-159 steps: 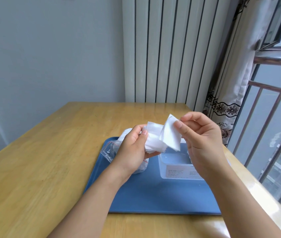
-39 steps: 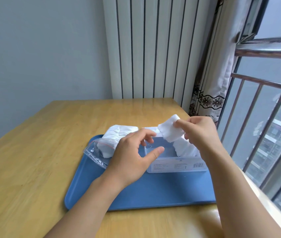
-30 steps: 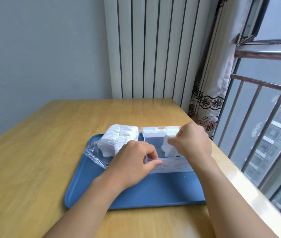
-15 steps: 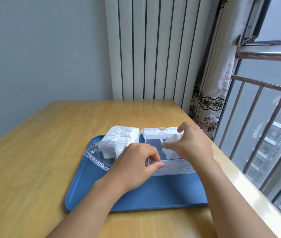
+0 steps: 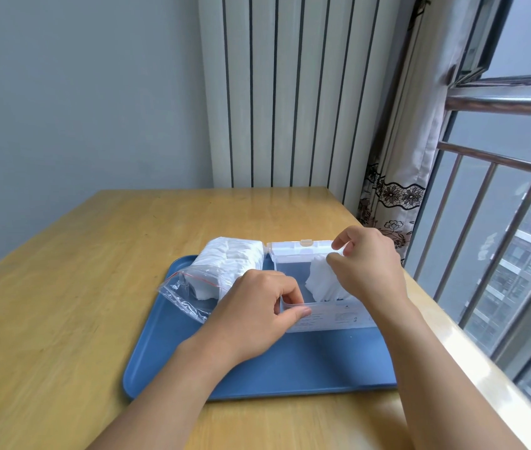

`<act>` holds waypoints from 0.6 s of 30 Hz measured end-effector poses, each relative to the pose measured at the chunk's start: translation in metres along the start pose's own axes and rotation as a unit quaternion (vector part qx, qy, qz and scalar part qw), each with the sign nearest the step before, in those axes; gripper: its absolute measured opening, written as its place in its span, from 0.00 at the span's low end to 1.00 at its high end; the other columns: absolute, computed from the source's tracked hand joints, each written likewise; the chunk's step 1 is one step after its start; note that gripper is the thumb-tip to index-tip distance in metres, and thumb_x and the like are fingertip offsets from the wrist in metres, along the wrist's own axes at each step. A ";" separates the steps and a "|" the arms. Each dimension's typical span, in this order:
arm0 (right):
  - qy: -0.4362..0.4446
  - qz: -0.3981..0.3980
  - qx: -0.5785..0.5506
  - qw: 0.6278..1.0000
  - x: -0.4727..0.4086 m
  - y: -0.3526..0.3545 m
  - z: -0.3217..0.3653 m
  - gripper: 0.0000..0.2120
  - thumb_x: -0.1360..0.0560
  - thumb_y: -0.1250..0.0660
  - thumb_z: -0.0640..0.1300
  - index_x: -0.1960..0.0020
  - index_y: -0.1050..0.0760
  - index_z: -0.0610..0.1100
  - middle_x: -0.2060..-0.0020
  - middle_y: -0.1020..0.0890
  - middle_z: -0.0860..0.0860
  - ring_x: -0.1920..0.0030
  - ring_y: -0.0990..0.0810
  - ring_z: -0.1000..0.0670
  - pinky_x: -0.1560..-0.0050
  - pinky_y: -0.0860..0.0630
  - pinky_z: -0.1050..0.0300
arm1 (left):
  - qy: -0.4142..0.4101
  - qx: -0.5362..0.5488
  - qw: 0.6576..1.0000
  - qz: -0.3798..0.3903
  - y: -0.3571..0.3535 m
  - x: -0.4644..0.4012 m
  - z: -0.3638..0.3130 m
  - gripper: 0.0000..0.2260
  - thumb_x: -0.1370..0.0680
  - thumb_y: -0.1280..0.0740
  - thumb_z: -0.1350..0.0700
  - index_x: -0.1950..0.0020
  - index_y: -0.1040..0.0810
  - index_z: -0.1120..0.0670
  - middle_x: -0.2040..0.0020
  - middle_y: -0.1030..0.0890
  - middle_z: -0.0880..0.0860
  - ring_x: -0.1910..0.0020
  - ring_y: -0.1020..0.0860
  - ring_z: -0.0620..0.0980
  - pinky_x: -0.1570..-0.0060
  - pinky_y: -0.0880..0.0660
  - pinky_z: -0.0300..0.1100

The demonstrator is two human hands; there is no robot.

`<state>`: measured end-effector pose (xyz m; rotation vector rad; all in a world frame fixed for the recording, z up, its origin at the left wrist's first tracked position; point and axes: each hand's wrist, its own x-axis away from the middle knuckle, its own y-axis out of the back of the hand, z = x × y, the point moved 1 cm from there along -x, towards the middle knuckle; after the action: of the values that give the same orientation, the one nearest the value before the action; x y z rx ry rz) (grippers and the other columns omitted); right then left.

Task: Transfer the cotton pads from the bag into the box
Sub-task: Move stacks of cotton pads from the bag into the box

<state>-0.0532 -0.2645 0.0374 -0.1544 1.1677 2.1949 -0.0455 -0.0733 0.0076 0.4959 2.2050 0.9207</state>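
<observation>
A clear plastic box (image 5: 332,318) with its lid open at the back stands on a blue tray (image 5: 290,368). White cotton pads (image 5: 321,282) stand stacked at the box's right side. My left hand (image 5: 257,315) pinches the box's front left rim. My right hand (image 5: 368,267) hovers over the pads in the box, thumb and fingers close together; whether it pinches a pad is not visible. To the left of the box lies a clear zip bag (image 5: 192,293) still holding a thick stack of white pads (image 5: 231,258).
The tray sits on a wooden table (image 5: 79,287) near its right edge. A striped white radiator panel (image 5: 290,92) and a patterned curtain (image 5: 394,190) stand behind. A window with metal bars (image 5: 501,222) runs along the right.
My right hand carried a single pad down into the box and now rests above the stack. My left hand moved onto the box's front rim and gripped it.
</observation>
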 end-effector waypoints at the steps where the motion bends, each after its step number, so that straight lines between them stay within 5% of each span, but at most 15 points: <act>1: -0.001 -0.003 -0.005 1.000 -0.001 0.000 -0.001 0.08 0.30 0.33 0.41 0.53 0.19 0.49 0.58 0.19 0.51 0.56 0.23 0.46 0.60 0.29 0.54 | 0.000 0.001 1.000 0.000 0.000 0.000 0.000 0.08 0.25 0.26 0.49 0.62 0.20 0.48 0.65 0.21 0.45 0.64 0.26 0.46 0.60 0.26 0.40; 7: 0.053 -0.057 -0.095 0.993 0.002 0.007 0.011 0.13 0.26 0.38 0.36 0.58 0.15 0.44 0.61 0.15 0.50 0.58 0.18 0.47 0.59 0.24 0.55 | 0.000 -0.001 1.000 0.001 0.000 0.000 0.000 0.08 0.25 0.26 0.50 0.63 0.20 0.48 0.65 0.22 0.44 0.65 0.26 0.45 0.60 0.27 0.38; 10: 0.052 0.151 -0.224 0.961 0.013 0.002 0.025 0.14 0.24 0.42 0.35 0.58 0.17 0.40 0.64 0.14 0.46 0.66 0.16 0.45 0.65 0.21 0.53 | 0.000 0.004 1.000 -0.003 0.000 0.000 -0.001 0.08 0.26 0.25 0.50 0.63 0.21 0.47 0.66 0.23 0.44 0.66 0.27 0.44 0.62 0.30 0.36; 12: 0.038 0.290 -0.179 0.939 0.019 -0.008 0.026 0.13 0.23 0.42 0.38 0.62 0.22 0.38 0.68 0.17 0.48 0.68 0.21 0.46 0.64 0.23 0.52 | -0.001 0.007 1.000 -0.003 0.000 0.001 -0.001 0.09 0.26 0.24 0.52 0.63 0.21 0.48 0.67 0.24 0.44 0.67 0.28 0.44 0.64 0.32 0.34; 15: 0.057 0.300 -0.041 0.952 0.018 -0.016 0.023 0.15 0.22 0.40 0.43 0.67 0.35 0.43 0.71 0.32 0.49 0.68 0.36 0.49 0.67 0.37 0.54 | -0.001 0.010 1.000 -0.005 -0.001 0.000 0.000 0.10 0.26 0.24 0.52 0.65 0.22 0.48 0.69 0.26 0.43 0.68 0.28 0.44 0.65 0.34 0.32; 18: 0.044 0.266 -0.028 0.963 0.013 -0.017 0.019 0.15 0.21 0.40 0.44 0.65 0.38 0.43 0.70 0.34 0.48 0.67 0.37 0.48 0.66 0.40 0.53 | -0.013 0.008 1.000 0.000 -0.001 0.000 0.000 0.09 0.26 0.25 0.50 0.64 0.21 0.46 0.67 0.23 0.44 0.67 0.27 0.44 0.64 0.32 0.33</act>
<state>-0.0502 -0.2363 0.0318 0.0490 1.3104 2.7122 -0.0462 -0.0739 0.0070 0.5123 2.1897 0.8930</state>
